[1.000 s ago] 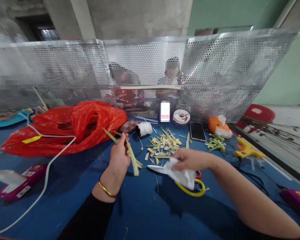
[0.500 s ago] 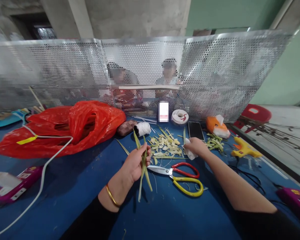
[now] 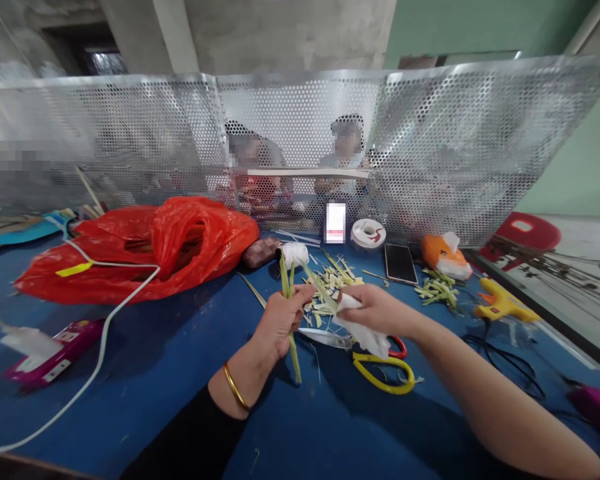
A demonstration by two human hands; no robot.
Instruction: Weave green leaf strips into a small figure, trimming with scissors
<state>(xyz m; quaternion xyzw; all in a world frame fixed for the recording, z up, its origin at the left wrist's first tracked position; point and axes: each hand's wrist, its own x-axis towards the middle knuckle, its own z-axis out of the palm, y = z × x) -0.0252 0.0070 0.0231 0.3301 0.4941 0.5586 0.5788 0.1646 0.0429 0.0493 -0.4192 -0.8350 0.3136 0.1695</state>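
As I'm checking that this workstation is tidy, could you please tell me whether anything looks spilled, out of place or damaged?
Loose pale-green cuttings are strewn across the blue table with no container, which looks untidy. The white spool lies on its side rather than upright. Nothing looks plainly damaged.

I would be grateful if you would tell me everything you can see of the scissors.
The scissors lie on the blue table, their silvery, metallic-looking blades seemingly closed and pointing toward the left hand. The nearer, yellow loop shows almost whole; the farther, red loop is partly hidden by the white tissue in the right hand's grip. Whether the tissue touches the scissors cannot be told; neither hand holds them.
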